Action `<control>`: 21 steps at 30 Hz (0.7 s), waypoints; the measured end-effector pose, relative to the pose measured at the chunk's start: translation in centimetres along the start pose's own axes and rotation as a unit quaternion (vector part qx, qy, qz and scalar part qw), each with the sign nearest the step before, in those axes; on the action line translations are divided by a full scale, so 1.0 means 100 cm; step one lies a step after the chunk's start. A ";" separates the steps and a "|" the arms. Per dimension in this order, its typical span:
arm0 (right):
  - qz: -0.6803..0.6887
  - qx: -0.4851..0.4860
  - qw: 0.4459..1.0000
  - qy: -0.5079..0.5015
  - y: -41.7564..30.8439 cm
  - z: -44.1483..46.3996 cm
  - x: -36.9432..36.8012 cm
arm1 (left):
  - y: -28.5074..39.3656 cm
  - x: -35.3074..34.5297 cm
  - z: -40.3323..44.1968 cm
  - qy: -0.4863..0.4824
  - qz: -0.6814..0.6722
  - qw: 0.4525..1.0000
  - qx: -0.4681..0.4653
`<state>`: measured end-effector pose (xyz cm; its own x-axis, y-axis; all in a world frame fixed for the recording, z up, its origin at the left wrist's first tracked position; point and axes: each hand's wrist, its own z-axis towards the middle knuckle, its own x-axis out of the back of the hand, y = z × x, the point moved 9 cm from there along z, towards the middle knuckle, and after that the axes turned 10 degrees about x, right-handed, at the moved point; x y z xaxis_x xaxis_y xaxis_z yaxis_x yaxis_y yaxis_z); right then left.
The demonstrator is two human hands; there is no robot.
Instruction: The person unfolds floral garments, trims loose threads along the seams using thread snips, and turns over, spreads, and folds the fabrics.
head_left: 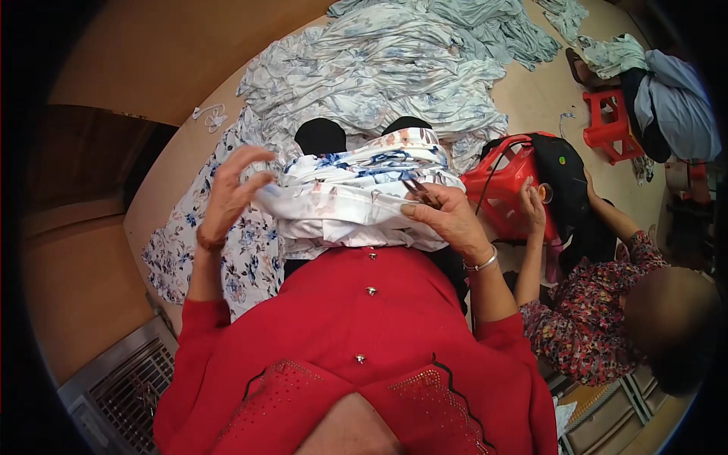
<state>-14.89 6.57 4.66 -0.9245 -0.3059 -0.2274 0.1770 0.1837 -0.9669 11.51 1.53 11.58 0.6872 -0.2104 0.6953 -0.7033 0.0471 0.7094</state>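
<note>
Two hands are at a white floral cloth (353, 193) bunched across the lap: the left hand (231, 189) is raised beside its left end, fingers curved and parted from the thumb, though blur makes it hard to say whether a fingertip touches it, while the right hand (447, 214) is closed around dark snips (425, 194), thumb over the cloth. Farther off, a heap (371, 72) of pale prints covers part of the floor (531, 98). At right, a co-worker (588, 326) has one hand near a red stool (494, 186), the other by a black item (560, 163).
</note>
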 end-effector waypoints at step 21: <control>-0.009 -0.109 0.994 0.024 0.017 -0.015 0.052 | 0.003 -0.016 -0.012 -0.131 -0.338 0.920 0.146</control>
<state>-19.93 6.71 2.03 -0.9429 -0.2670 -0.1992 0.0879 0.3773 -0.9219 10.45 3.05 10.81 0.9455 -0.3244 0.0268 -0.1752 -0.4378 0.8818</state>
